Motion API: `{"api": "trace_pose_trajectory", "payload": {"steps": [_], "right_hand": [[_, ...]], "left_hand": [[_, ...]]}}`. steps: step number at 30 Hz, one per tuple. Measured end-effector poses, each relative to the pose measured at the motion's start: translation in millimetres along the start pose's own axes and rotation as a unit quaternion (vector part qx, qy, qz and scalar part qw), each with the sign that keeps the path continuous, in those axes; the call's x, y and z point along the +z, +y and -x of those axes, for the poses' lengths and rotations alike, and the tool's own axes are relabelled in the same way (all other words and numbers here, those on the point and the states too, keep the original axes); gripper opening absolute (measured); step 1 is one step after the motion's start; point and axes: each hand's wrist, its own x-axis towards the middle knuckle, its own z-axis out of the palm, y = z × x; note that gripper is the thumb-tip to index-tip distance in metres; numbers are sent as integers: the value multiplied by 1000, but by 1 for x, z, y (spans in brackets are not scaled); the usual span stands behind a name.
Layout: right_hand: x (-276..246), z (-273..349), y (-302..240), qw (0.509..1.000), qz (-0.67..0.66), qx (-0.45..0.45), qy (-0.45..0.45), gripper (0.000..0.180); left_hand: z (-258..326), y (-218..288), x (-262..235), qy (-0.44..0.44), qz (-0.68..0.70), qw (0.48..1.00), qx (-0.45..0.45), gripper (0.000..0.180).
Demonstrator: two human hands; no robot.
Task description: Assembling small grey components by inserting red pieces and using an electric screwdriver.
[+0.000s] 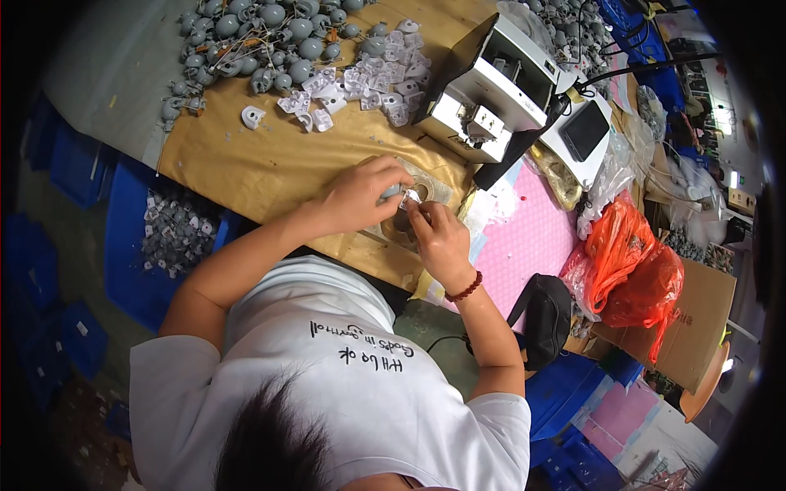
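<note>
1. Head view, nearest first: we see a white shirt [344, 385] at the bottom, with both forearms reaching up to the table edge.
2. We mark the right hand [440, 239], which wears a red-brown bead bracelet [464, 288]. Its fingertips are pinched together on a small clear piece [412, 199].
3. We mark the left hand [360, 196], just beside the right. Its fingers are curled closed around a grey round part [391, 193], and only a sliver of that part shows.
4. The clear piece sits between the two hands, touching the grey round part or nearly so. We cannot tell which.
5. We judge the step in hand to be fitting the clear piece onto the grey round part. A next move calls for a steady grip from the left hand and fine alignment from the right hand's fingertips.
6. Under the hands we see a flat ring-shaped thing [401, 227] on the brown paper table cover [270, 164].
7. To the right lie a pink sheet [524, 237], a black pouch [544, 315] and orange bags [639, 270].
8. To the left, below the table, a blue crate [131, 245] holds small grey bits.
9. Farther up we see a heap of white plastic pieces [360, 86] and a white machine [491, 82].
10. Farthest away is a pile of grey round parts [254, 41], well apart from the hands.
</note>
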Motion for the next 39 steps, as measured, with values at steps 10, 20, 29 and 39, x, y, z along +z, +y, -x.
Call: {"api": "trace_pose_trajectory", "payload": {"steps": [10,20,29,39], "right_hand": [[3,8,4,1000,-18,-11,-9,38],[11,49,39,827,-458,319,66,27],[19,11,29,557,-736,330,200,30],[7,3,35,477,-790,355,146,32]], "left_hand": [[19,12,12,-26,-230,968,93,35],[25,10,28,-70,-312,941,105,33],[26,9,25,-70,-317,938,121,32],[26,8,26,-62,-312,940,125,30]]}}
